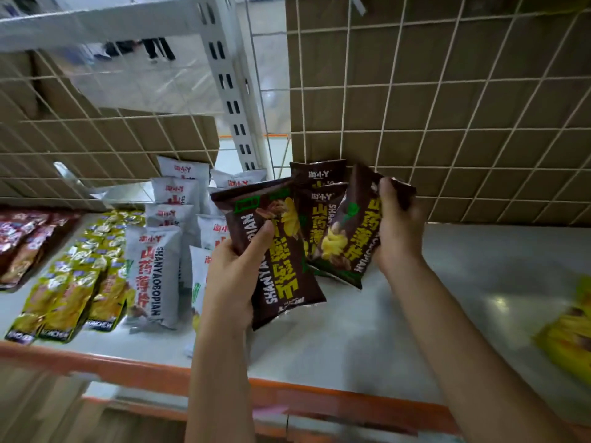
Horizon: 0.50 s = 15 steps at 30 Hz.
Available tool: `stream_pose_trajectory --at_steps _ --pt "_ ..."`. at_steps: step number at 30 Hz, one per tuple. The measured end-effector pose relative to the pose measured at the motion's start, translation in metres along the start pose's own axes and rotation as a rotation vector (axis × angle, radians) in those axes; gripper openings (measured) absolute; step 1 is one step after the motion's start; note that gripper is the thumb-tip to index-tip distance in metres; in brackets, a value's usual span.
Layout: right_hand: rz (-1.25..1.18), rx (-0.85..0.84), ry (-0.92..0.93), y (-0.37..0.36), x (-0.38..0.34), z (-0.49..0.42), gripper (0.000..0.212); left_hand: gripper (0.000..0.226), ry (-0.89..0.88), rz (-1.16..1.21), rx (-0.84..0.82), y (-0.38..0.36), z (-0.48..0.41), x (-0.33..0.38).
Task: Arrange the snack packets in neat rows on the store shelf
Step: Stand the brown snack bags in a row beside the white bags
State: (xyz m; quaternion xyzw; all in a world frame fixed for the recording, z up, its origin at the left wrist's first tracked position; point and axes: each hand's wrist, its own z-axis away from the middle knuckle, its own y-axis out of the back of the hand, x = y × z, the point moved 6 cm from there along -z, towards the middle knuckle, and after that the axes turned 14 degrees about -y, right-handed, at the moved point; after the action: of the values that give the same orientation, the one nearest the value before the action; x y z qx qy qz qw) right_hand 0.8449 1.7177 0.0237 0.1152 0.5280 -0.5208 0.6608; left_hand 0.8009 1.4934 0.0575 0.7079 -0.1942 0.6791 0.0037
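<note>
My left hand (232, 276) grips a dark brown snack packet (281, 266) by its left edge, thumb across the front, tilted above the shelf. My right hand (398, 228) grips the top of a second brown packet (351, 238), which leans left against two more brown packets (316, 199) standing in a row toward the wire grid. White packets (156, 273) of the same brand stand in two rows just left of my left hand. Yellow packets (73, 282) lie in rows further left.
The grey shelf (463, 282) has an orange front lip (134, 369). A wire grid with cardboard (447, 107) backs it. Reddish packets (19, 244) lie at far left, and a yellow packet (569, 340) sits at the right edge. A white slotted upright (230, 91) stands behind.
</note>
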Motion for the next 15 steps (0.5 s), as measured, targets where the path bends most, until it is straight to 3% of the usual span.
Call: stream_pose_trajectory --at_steps 2,4,7,15 --pt "0.247 0.051 0.034 -0.008 0.015 -0.001 0.043 0.036 -0.035 0.004 0.05 0.005 -0.002 0.002" --pt "0.407 0.061 0.055 -0.018 0.031 0.002 0.054 0.043 -0.046 0.013 0.093 0.006 -0.003 0.001" --pt "0.52 0.118 0.106 -0.026 0.041 0.004 0.045 0.038 -0.037 0.05 0.129 0.006 -0.004 -0.003" --pt "0.551 0.18 0.118 -0.037 0.049 0.0 0.036 0.017 -0.033 0.121 0.154 0.003 -0.005 -0.007"
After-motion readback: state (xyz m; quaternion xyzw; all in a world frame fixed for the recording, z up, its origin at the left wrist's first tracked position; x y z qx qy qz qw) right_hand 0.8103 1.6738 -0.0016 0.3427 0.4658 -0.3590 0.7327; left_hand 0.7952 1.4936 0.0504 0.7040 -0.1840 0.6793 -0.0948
